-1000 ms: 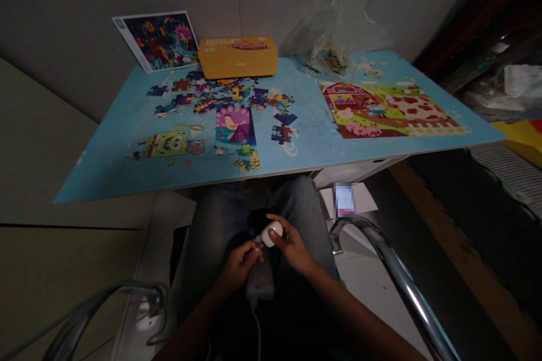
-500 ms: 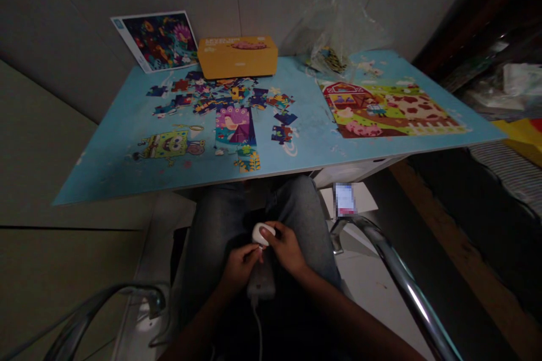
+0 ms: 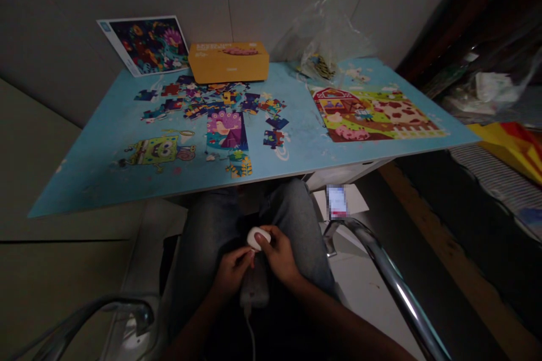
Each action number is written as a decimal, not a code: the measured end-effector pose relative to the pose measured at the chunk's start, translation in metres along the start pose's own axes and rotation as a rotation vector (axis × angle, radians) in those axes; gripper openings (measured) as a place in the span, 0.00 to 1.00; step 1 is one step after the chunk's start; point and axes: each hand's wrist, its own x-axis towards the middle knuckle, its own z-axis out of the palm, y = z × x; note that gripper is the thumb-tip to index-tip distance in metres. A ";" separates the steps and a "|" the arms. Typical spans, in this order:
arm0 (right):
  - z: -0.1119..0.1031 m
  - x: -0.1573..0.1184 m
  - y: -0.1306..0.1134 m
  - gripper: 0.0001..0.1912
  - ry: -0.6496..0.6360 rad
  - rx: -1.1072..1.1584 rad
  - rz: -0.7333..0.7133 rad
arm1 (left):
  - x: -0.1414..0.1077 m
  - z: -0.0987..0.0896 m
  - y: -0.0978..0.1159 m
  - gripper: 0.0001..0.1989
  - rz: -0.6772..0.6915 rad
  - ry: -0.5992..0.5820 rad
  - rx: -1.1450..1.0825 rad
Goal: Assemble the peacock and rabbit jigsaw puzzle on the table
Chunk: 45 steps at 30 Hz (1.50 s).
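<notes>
Fingertips of the left hand [image 3: 232,271] are drawn together at the near edge of the rounded white case [image 3: 254,236]; whether anything is pinched between them cannot be told. Compared with a second ago, the case is brought nearer to those fingertips. To their right, it is clamped by the thumb and fingers of the right hand [image 3: 279,252], its face partly covered by the thumb.

Farther out, a curved metal armrest [image 3: 122,303] is seen left of the left hand. Beyond that hand, a printed picture sheet [image 3: 148,48], loose jigsaw pieces [image 3: 173,105] and an orange puzzle box [image 3: 228,70] are set on the blue table [image 3: 296,149]. Just below both hands, a power bank [image 3: 254,293] is joined to a white cable [image 3: 252,327]. Beyond the right hand, rightward, a clear plastic bag [image 3: 328,34], an assembled farm jigsaw [image 3: 372,118] and a lit phone [image 3: 337,201] are seen.
</notes>
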 end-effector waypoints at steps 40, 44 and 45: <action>-0.001 -0.006 -0.001 0.15 -0.118 -0.292 -0.081 | -0.006 0.008 -0.024 0.31 -0.098 0.009 -0.126; 0.000 -0.004 -0.002 0.15 -0.146 -0.273 -0.085 | -0.005 0.010 -0.025 0.32 -0.106 0.000 -0.158; 0.000 -0.005 -0.004 0.15 -0.155 -0.264 -0.086 | -0.006 0.010 -0.024 0.30 -0.094 0.012 -0.137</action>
